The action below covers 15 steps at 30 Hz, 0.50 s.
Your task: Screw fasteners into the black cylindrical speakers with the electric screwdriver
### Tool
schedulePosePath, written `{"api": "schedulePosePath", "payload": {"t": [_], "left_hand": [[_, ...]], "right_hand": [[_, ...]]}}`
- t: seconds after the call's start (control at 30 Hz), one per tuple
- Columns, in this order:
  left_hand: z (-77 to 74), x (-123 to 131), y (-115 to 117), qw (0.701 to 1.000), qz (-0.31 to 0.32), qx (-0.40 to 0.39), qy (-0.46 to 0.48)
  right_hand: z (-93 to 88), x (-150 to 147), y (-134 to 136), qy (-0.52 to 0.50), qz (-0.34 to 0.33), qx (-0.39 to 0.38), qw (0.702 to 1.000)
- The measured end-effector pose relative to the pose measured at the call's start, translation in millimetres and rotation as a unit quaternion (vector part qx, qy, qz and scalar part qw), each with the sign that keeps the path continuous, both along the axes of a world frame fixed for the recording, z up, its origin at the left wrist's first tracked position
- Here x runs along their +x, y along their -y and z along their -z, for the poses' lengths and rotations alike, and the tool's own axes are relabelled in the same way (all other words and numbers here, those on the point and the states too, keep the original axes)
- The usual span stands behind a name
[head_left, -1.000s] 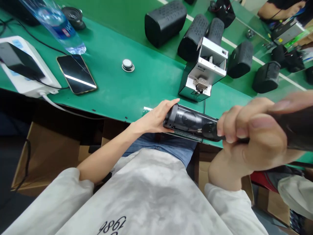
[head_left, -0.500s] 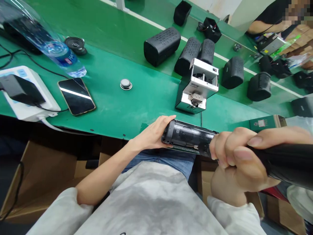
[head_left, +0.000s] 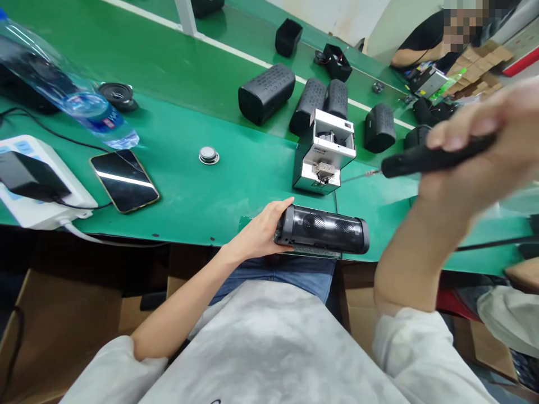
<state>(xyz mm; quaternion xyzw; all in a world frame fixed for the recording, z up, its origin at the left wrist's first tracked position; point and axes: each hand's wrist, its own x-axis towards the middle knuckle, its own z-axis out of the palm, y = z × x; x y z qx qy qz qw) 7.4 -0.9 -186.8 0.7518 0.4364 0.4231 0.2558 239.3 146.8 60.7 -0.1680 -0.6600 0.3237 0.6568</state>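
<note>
My left hand (head_left: 266,231) wraps round the left end of a black portable speaker (head_left: 330,229), which lies on its side at the front edge of the green bench. Perforated round patches show on its glossy face. Raised at the right, my right hand (head_left: 503,134) grips a black electric screwdriver (head_left: 406,161). Its thin bit points left, reaching toward a white and black screw feeder (head_left: 324,154). Whether the tip touches the feeder or holds a screw is too small to tell. Motion blurs part of the right hand.
Left of centre lie a round silver part (head_left: 209,155), a phone (head_left: 125,180), a power strip (head_left: 46,185), a water bottle (head_left: 84,106) and a speaker driver (head_left: 117,95). Several black speaker housings (head_left: 267,92) stand beyond the feeder. Another person (head_left: 415,47) sits across the bench.
My right hand has lifted the screwdriver away from the speaker, up and forward toward the screw feeder. The speaker stays in my left hand, nearly unmoved. The view has shifted slightly.
</note>
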Motion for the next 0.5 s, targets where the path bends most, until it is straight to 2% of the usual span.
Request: {"api": "schedulePosePath", "payload": {"t": [0.03,0.1,0.23,0.37,0.5], "left_hand": [[-0.5,0,0,1.000,-0.002,-0.003,0.003],[-1.0,0,0,1.000,-0.005,-0.007,0.007],[-0.1,0,-1,1.000,0.000,-0.006,0.010],[0.4,0,-2,1.000,0.002,-0.001,0.010],[0.2,-1,-2,1.000,0.002,-0.005,0.011]], "right_hand": [[5.0,-13,-14,-0.034,0.031,0.037,0.998],[17.0,-35,-37,-0.041,0.076,0.057,0.995],[31.7,-50,-57,0.006,0.105,0.014,0.994],[31.6,-48,-64,0.020,0.118,-0.005,0.993],[22.8,-56,-74,0.014,0.155,-0.030,0.987]]}}
